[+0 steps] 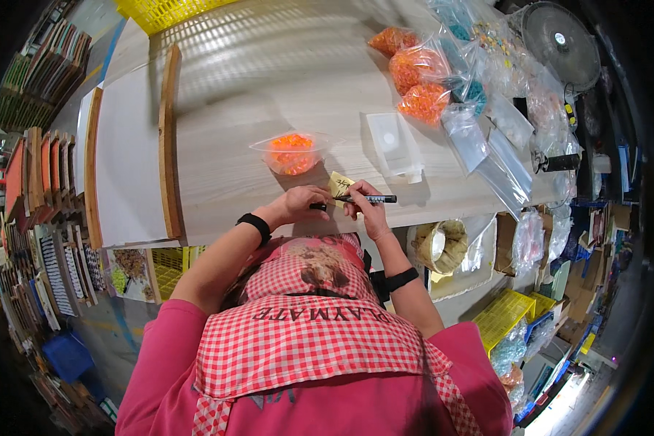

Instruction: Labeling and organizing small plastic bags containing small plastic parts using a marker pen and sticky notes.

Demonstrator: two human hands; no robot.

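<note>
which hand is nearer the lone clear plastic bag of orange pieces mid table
Left. The left hand is close by, on the near side of the bag; the right hand, holding a slim black marker, is farther off, toward the near right.

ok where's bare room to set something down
Bare pale tabletop: between the right brown wooden bar and lone clear bag of orange pieces, toward the yellow plastic basket. Crowded: around the yellow paper note; far right, clear plastic bags.
</note>
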